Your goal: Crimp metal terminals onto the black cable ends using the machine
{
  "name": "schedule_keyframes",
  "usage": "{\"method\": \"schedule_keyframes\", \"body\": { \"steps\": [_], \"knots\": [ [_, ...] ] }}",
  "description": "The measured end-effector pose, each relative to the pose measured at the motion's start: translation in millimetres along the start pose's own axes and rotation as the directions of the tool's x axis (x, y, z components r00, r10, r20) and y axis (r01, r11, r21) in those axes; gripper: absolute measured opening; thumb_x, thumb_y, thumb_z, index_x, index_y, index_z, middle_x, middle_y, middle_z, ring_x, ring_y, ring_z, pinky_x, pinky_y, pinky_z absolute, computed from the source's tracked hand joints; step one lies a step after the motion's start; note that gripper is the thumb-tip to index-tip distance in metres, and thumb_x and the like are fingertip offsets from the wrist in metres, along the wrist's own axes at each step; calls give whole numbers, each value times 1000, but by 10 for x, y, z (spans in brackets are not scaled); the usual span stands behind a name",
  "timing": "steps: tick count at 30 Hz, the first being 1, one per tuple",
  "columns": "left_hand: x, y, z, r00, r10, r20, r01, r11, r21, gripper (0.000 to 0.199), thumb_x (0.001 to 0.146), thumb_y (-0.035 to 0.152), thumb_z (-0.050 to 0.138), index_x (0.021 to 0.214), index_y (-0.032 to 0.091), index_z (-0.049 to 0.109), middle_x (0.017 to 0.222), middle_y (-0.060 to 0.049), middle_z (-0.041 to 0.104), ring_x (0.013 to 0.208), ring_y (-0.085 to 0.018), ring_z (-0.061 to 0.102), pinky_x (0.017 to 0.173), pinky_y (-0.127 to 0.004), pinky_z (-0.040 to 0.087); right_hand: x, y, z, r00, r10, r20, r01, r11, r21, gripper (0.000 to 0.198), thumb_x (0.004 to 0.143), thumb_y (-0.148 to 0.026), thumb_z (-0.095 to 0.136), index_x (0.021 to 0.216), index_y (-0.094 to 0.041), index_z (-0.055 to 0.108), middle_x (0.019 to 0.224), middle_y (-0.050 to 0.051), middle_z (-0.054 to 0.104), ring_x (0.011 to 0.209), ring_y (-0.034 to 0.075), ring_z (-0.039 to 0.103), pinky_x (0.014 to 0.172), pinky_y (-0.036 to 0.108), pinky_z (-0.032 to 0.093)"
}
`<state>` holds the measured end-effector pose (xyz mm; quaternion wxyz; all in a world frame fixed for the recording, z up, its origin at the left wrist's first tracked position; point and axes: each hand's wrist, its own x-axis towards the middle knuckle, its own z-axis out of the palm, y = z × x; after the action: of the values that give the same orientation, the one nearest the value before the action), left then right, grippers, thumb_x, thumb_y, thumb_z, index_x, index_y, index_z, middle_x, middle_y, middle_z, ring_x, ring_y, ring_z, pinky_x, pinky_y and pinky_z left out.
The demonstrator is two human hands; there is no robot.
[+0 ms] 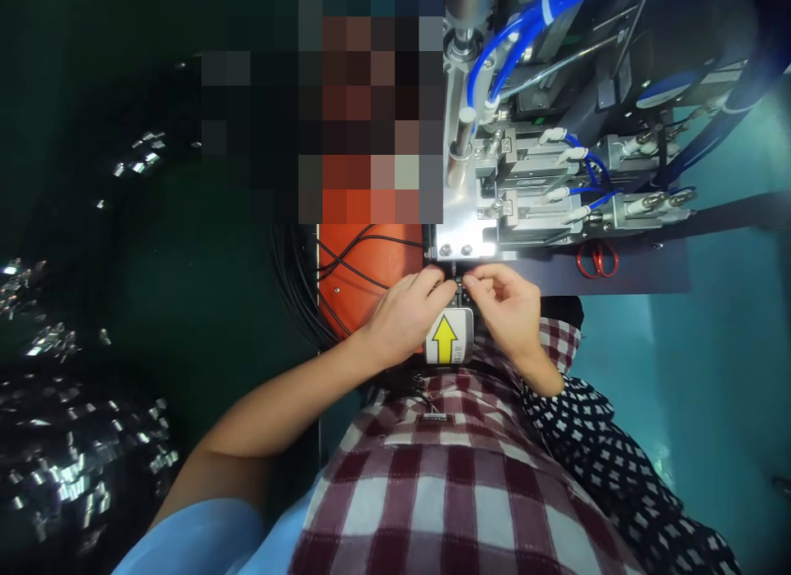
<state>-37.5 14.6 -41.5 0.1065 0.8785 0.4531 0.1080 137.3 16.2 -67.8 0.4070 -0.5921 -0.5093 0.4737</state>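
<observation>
My left hand [411,311] and my right hand [507,303] meet at the front of a metal machine head [466,233]. Both have bent fingers, with thumb and fingertips drawn together close to a small dark fixture [458,293]. Whatever sits between the fingertips is too small and covered to name. Just below the hands is a rounded cover [450,336] bearing a yellow arrow that points toward the fixture. To the left, an orange surface [371,262] carries several thin black cables [346,258], and my left wrist reaches over its edge.
Pneumatic cylinders [544,217] with blue air hoses [596,163] fill the machine's right side. Red-handled scissors [597,260] lie on a dark ledge [655,270]. At far left are heaps of black cables with shiny metal ends [67,476]. A pixelated patch hides the upper middle.
</observation>
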Motion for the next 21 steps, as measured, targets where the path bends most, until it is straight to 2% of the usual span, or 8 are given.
{"method": "schedule_keyframes", "body": {
  "steps": [3,6,8,11,13,17,21],
  "knots": [
    [2,4,-5,1000,6,10,-6,1000,6,22,97,17,43,103,12,63,96,-11,60,85,-20,60,75,-30,53,-24,-3,-22,999,-53,-9,52,992,-113,15,87,-34,64,83,-19,66,68,-1,61,56,12,49,57,27,41],
    [2,14,-13,999,-19,28,18,999,28,23,97,17,42,105,13,63,98,-11,58,86,-20,59,73,-30,53,-13,-14,-52,999,-42,-21,38,987,-154,15,87,-33,62,82,-19,66,69,0,62,57,11,50,57,27,42],
    [-1,22,-17,999,-33,32,32,999,44,24,97,16,41,106,13,63,98,-11,58,85,-20,59,71,-29,53,28,-19,-72,999,32,9,-31,996,-85,16,85,-32,63,78,-18,65,66,-1,60,55,11,49,54,26,40],
    [-8,31,-17,1000,-22,13,21,998,56,24,97,18,41,104,14,64,95,-10,58,83,-19,57,73,-30,52,93,-12,-109,972,190,137,-196,980,27,18,82,-33,65,75,-17,64,57,-3,55,48,9,44,45,24,34],
    [-12,34,-13,1000,-16,-22,18,997,70,24,97,19,43,104,14,65,93,-9,59,82,-20,55,73,-30,50,88,2,-131,963,232,138,-240,970,44,18,82,-33,65,77,-16,65,56,-3,54,46,9,42,43,23,32],
    [-18,35,-8,997,-8,-74,15,995,96,24,96,20,43,103,15,66,91,-9,60,80,-20,54,70,-31,47,-73,13,-123,992,122,-20,-123,992,-13,18,84,-35,64,81,-18,65,63,-2,58,53,10,49,49,23,39],
    [-21,30,-14,998,-31,-55,35,996,83,26,97,22,42,104,16,67,92,-9,59,82,-21,54,71,-31,46,-209,-45,-69,999,43,18,-41,993,-106,18,83,-36,68,77,-18,67,65,-1,59,55,11,50,53,24,41]
  ]
}}
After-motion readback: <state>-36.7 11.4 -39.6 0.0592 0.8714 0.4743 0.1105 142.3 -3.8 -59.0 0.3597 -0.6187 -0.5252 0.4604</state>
